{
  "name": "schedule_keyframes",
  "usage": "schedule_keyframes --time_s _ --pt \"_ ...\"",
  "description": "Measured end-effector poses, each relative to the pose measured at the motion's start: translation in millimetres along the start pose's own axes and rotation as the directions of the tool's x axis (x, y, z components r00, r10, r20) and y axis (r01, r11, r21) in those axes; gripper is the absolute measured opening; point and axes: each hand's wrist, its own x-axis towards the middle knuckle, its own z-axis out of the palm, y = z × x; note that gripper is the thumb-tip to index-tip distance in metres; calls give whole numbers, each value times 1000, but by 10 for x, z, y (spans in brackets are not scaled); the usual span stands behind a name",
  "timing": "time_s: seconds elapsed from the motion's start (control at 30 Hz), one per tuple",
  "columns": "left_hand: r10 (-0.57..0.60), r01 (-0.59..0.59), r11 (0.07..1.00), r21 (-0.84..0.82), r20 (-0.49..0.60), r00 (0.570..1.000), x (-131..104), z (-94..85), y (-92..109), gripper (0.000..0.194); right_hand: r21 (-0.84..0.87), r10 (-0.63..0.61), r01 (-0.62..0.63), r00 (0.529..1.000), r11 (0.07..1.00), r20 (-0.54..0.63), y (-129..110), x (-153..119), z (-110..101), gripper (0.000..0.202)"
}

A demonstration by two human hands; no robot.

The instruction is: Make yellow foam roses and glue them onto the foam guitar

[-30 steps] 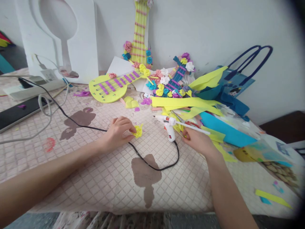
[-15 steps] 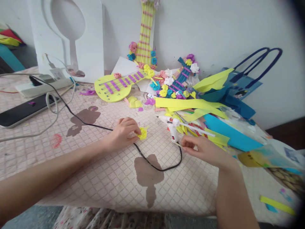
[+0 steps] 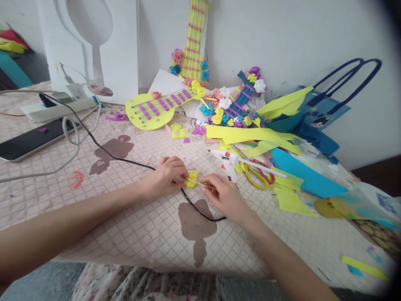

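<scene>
Between the fingers of my left hand is a small crumpled yellow paper flower. My right hand pinches a thin pale stick, whose tip meets the flower or lies just beside it. Behind my right hand a white glue gun lies with a long glue stick out of its back. Its black cord runs under both hands. Scissors with yellow and red handles lie right of the glue gun.
A yellow paper guitar lies behind my hands; a second, upright yellow guitar leans on the wall. A blue guitar carries paper flowers. Crepe paper strips and a blue bag are on the right, a phone and power strip left.
My right hand has moved left with the thin stick, from beside the glue gun to the yellow flower. My left hand still holds the flower, slightly further right.
</scene>
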Motion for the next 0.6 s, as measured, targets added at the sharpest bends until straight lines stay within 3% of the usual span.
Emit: schedule_keyframes --time_s 0.2,0.6 --pt "-27 27 1000 -14 -10 1000 10 20 -2 3 -61 -12 4 992 998 -124 -19 74 129 12" --pt "-64 63 997 -42 -22 998 13 81 63 3 -112 23 -33 996 993 -90 -102 134 307 12"
